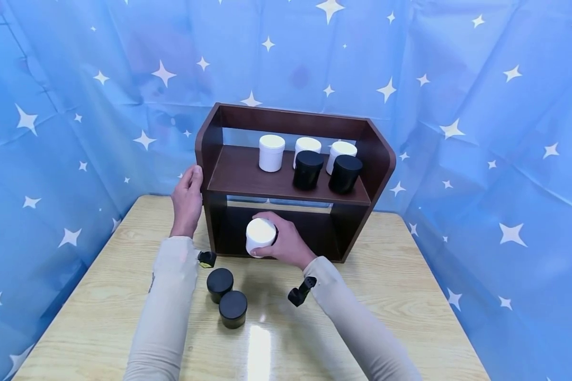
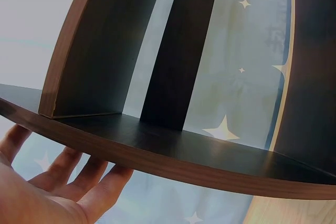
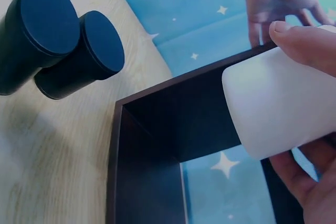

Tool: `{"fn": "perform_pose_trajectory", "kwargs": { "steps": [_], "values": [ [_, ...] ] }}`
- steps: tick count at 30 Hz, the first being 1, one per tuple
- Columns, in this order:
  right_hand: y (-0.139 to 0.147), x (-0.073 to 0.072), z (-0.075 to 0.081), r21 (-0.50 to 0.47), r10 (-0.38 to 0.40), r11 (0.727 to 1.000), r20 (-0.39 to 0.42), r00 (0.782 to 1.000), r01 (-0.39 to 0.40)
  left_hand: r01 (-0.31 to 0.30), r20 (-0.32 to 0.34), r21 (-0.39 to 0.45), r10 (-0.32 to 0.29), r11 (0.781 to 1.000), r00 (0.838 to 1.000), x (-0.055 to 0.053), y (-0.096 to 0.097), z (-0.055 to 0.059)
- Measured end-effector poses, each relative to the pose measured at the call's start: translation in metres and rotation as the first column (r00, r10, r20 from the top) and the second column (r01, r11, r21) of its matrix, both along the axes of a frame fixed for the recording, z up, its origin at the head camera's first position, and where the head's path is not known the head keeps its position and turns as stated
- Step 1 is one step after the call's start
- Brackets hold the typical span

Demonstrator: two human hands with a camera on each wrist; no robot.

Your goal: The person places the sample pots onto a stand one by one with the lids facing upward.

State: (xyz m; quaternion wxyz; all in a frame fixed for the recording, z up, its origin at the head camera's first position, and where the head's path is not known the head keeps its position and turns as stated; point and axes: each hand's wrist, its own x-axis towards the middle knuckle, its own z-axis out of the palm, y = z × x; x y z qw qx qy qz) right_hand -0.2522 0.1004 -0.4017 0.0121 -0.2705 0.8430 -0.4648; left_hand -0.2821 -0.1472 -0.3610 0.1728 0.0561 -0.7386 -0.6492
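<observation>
In the head view my right hand grips a white lidded jar in front of the lower level of a dark brown two-level shelf. The right wrist view shows thumb and fingers around that white jar, which is tilted there. My left hand rests against the outside of the shelf's left side panel. In the left wrist view its fingertips touch the panel from outside and do not wrap around it.
On the upper level stand three white jars, one at the left, and two black jars in front. Two more black jars, a rear one and a nearer one, stand on the wooden table. Behind hangs a blue starred curtain.
</observation>
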Motion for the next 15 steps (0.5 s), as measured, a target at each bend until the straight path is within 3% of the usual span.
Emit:
{"fn": "perform_pose_trajectory", "kwargs": {
  "steps": [15],
  "values": [
    [0.005,-0.003,0.012,-0.009,0.001,1.0,0.015,1.0,-0.001,0.015,-0.001,0.008,-0.015,1.0,1.0,0.001,0.0,-0.001]
  ]
}}
